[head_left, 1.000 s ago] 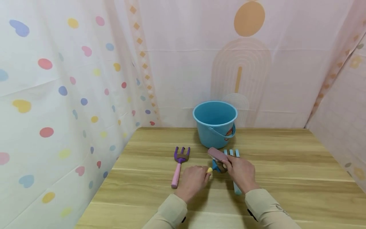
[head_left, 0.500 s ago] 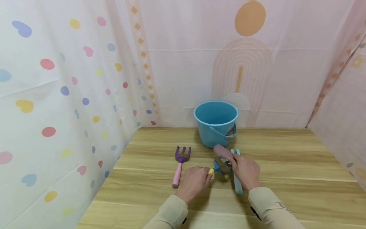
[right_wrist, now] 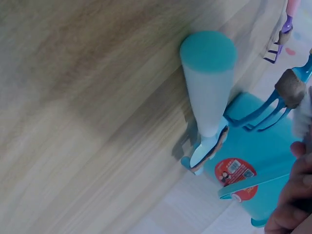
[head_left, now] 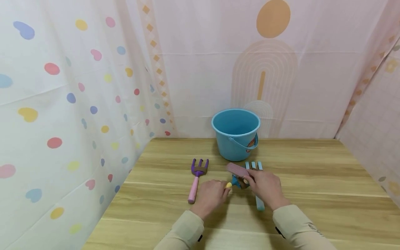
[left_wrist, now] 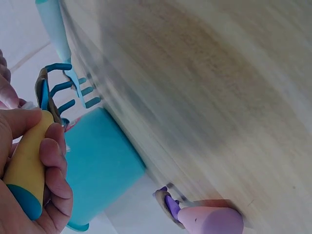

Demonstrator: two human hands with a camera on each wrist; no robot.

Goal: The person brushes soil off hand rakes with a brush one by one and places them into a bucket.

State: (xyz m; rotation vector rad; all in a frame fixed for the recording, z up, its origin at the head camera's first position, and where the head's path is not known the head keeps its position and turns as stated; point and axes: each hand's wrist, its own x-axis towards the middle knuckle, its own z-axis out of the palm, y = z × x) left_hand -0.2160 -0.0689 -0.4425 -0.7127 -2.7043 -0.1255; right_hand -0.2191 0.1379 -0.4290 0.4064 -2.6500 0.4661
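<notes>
My left hand (head_left: 210, 196) grips the yellow handle (left_wrist: 30, 151) of a small hand rake with blue tines (right_wrist: 265, 114). A brown, mud-like patch (right_wrist: 291, 88) covers the base of those tines. In my right hand (head_left: 265, 185) is a pink-backed brush (head_left: 236, 170) with pale bristles (right_wrist: 301, 117), held against or just over the muddy part; contact cannot be made out. Beneath the right hand a light-blue hand rake (head_left: 259, 203) lies on the table, partly covered, with brown on its head. Left of my left hand lies a purple hand rake (head_left: 193, 189) with a pink handle, also smeared brown.
A blue bucket (head_left: 232, 147) with a lowered handle and a red label stands upright behind the tools. The wooden table (head_left: 150, 194) extends to both sides. Patterned curtains (head_left: 193, 69) hang behind and along both sides.
The brush in my right hand shifted right across the tines, then came back left and nearer. My left hand and the yellow-handled rake moved only slightly.
</notes>
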